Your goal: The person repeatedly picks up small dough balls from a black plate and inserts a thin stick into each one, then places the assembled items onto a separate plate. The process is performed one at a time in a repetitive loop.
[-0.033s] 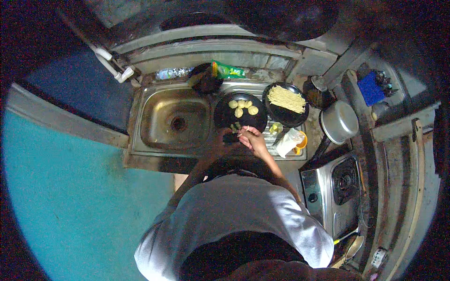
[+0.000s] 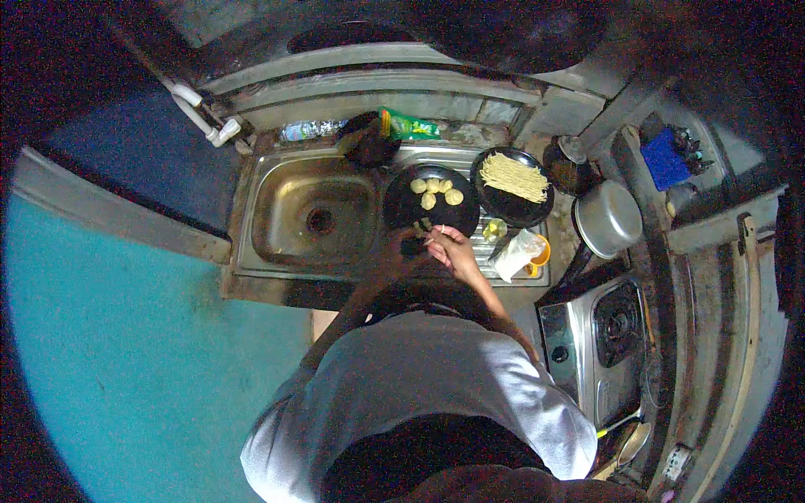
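Observation:
Both hands meet over the near edge of a black round plate [image 2: 402, 220]. My right hand [image 2: 455, 253] is lit, with its fingers pinched together around something small. My left hand [image 2: 409, 246] lies in deep shadow against it, fingers bent inward. What sits between the fingers is too small and dark to make out. Several pale, rounded dough pieces [image 2: 428, 201] lie on the plate's far half. To its right, a second black plate [image 2: 496, 207] carries a pile of pale strips like noodles [image 2: 514, 176].
Left of the plates is a steel sink [image 2: 277, 201]. A white bag [image 2: 516, 254], an orange cup [image 2: 543, 249] and a small yellowish container [image 2: 495, 229] stand at right. Beyond are a metal pot [image 2: 607, 220] and a stove [image 2: 619, 323]. A green packet [image 2: 411, 126] lies behind.

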